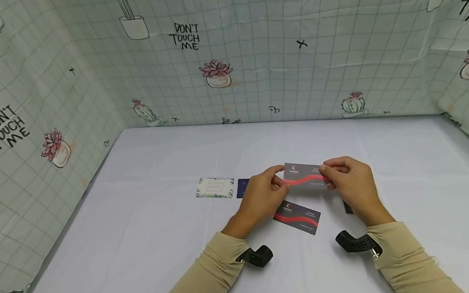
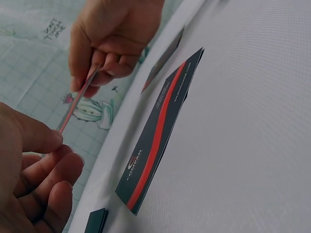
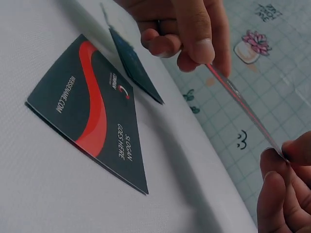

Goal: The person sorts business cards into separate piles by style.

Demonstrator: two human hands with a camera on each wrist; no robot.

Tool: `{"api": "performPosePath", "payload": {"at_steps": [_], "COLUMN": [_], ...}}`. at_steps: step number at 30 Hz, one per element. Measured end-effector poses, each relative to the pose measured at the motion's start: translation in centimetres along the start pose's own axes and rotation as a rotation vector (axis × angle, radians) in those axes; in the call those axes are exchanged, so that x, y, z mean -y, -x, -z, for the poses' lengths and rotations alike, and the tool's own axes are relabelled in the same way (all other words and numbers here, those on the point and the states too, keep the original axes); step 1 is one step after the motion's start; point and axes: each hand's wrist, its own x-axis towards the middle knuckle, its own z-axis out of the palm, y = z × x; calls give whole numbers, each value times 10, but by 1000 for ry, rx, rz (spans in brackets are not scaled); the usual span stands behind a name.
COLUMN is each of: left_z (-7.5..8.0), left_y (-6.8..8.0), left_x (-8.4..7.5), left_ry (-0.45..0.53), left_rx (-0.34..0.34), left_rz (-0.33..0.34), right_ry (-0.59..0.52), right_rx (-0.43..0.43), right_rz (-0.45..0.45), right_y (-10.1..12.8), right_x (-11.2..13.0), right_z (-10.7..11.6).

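Observation:
I hold a grey card with a red wave (image 1: 304,175) above the white table (image 1: 161,238), one end in each hand. My left hand (image 1: 280,183) pinches its left end and my right hand (image 1: 326,176) pinches its right end. Seen edge-on, the held card (image 2: 77,99) runs between the right hand (image 2: 97,73) and the left hand's thumb tip (image 2: 53,138). The same card (image 3: 243,109) appears as a thin line in the right wrist view. A matching grey and red card (image 1: 297,217) lies flat just below the hands, printed side up (image 3: 90,126).
A white card with a floral border (image 1: 215,187) and a blue card (image 1: 242,188), partly hidden by my left hand, lie to the left. Another dark card (image 1: 348,207) peeks out under my right wrist. Cactus-print cloth walls (image 1: 84,88) enclose the table on three sides.

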Motion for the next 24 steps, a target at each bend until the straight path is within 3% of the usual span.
{"api": "performPosePath", "payload": {"at_steps": [5,14,19,24], "left_z": [0,2,1,0], "left_y": [1,2,3,4], "left_x": [2,5,4,2], "left_ry": [-26,-133,-249,-292], "left_rx": [-17,-20,1,2], "left_rz": [20,-2,-3,24], "right_ry": [-32,67,85,108], "right_rx": [19,108,102,96], "right_rz": [-10,-22,-31,-45], "right_y": [0,1,2,2], "right_x": [-2,-4,-5,-6], "right_z": [-1,-1,-1,0]}}
